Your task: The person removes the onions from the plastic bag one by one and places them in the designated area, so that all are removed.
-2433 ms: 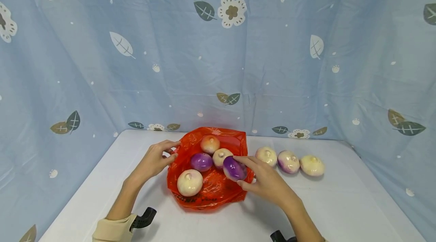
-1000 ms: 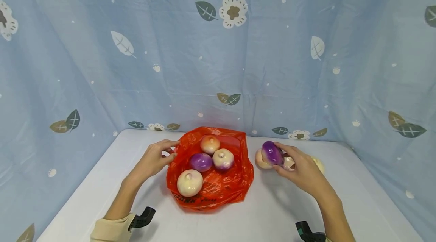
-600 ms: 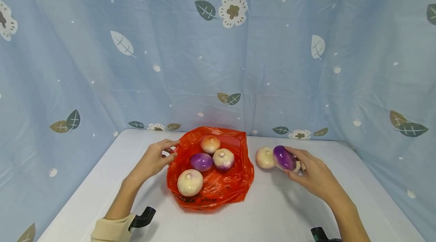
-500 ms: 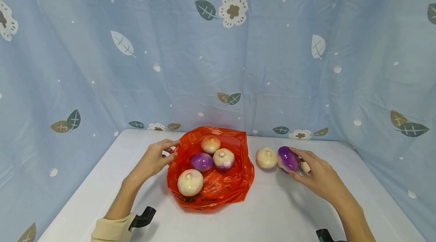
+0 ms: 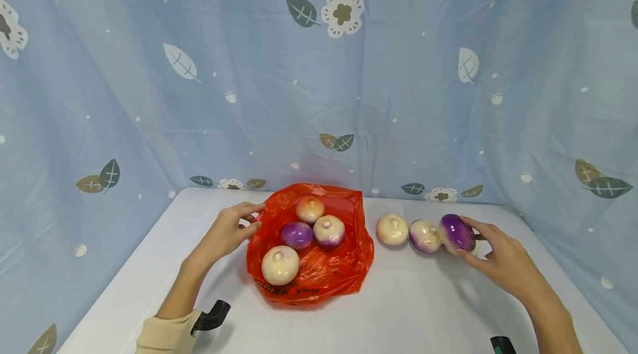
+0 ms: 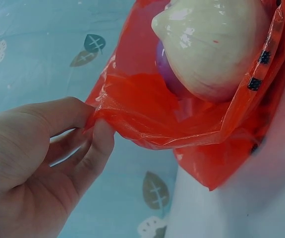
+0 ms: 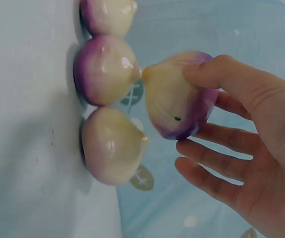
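Observation:
In the head view my left hand (image 5: 225, 235) is at the left rim of a red plastic bag (image 5: 326, 273). Thumb and fingers pinch the bag's edge, as the left wrist view shows. Several glossy onions lie inside, among them a purple one (image 5: 297, 235) and a large white one (image 5: 280, 265). My right hand (image 5: 503, 257) holds a purple and cream onion (image 5: 456, 233) between thumb and fingers, its purple end facing up. It is raised over the right end of a row of three onions. In the right wrist view its pale tip points toward the middle onion (image 7: 105, 69) of that row.
The row's left onion (image 5: 392, 229) and purple-tinged middle onion (image 5: 425, 236) stand on the white tabletop (image 5: 399, 309), right of the bag. A blue patterned curtain (image 5: 269, 110) rises behind the table. Black wrist mounts (image 5: 213, 315) sit below the hands.
My right hand has carried the purple onion rightward, from over the bag, past the left and middle onions of the row, to its right end. My left hand stays at the bag's rim.

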The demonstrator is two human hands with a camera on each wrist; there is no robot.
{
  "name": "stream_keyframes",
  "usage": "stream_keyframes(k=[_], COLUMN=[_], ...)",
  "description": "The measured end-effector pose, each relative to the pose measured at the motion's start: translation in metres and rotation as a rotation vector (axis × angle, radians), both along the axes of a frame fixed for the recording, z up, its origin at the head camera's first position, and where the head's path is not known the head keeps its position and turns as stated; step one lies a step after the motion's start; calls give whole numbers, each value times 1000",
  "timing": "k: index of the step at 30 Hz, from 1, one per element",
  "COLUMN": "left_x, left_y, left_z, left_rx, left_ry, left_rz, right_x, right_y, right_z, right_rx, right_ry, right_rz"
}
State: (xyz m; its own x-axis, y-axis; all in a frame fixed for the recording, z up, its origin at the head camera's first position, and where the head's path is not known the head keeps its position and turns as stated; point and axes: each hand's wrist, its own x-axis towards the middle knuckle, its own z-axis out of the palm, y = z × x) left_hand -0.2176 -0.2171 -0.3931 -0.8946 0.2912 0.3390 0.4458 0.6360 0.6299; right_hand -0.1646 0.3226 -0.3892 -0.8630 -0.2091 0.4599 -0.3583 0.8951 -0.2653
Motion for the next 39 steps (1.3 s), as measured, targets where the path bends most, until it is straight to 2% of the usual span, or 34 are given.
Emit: stream_keyframes(k=[4, 13, 26, 39], left_x=[-1, -1, 0, 0], left_y=[0, 1, 1, 1], left_z=[-1, 0, 0, 0], left_rx=[-8, -13, -9, -18], left_ry=[3, 12, -17, -21], left_rz=[2, 11, 11, 18], right_x=[-1, 3, 1, -6], right_y=[8, 26, 57, 74], right_z=[-1, -1, -13, -33], right_rx=[-5, -51, -68, -64], right_ry=[3, -80, -119, -195], right_rz=[-9, -81, -214, -266])
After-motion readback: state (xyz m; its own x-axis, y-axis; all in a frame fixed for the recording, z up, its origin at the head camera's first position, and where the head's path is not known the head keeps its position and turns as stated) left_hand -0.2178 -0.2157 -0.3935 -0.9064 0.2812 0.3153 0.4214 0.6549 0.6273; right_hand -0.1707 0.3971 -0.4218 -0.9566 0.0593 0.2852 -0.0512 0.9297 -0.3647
